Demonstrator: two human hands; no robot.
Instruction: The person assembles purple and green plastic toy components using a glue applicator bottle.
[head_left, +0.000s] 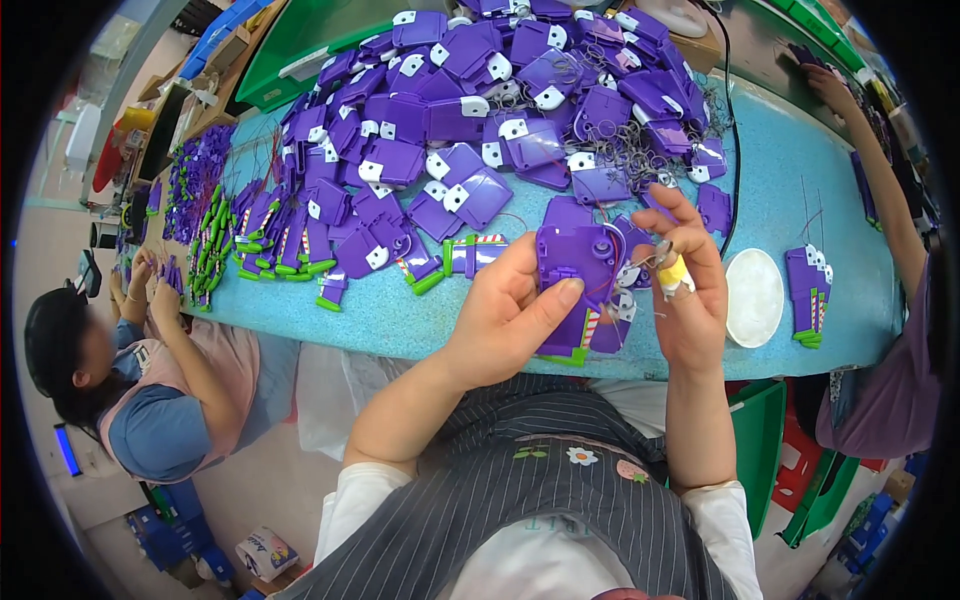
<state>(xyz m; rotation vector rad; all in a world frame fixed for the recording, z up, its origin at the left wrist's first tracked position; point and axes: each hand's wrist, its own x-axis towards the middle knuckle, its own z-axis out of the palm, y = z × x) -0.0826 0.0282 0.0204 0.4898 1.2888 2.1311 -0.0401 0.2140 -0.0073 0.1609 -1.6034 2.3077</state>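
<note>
Over the table's front edge, my left hand (513, 318) grips a purple plastic shell part (575, 252), thumb on its face. A round post and thin wires show on the shell. My right hand (692, 290) is closed beside it, fingertips pinching a small greyish piece too small to name. One right finger wears a yellow and white wrap (675, 277). Just below the shell lies a purple piece with a green end and red-white stripes (575, 335), partly hidden. Another purple and green striped piece (470, 256) rests left of the shell, near my left fingers.
A large heap of purple shells with white corners (455, 115) covers the far table (400, 325). Small metal rings and springs (640, 155) lie on its right. Green-tipped parts (215, 240) fill the left. A white round dish (754, 298) stands right. Co-workers (165, 400) sit either side.
</note>
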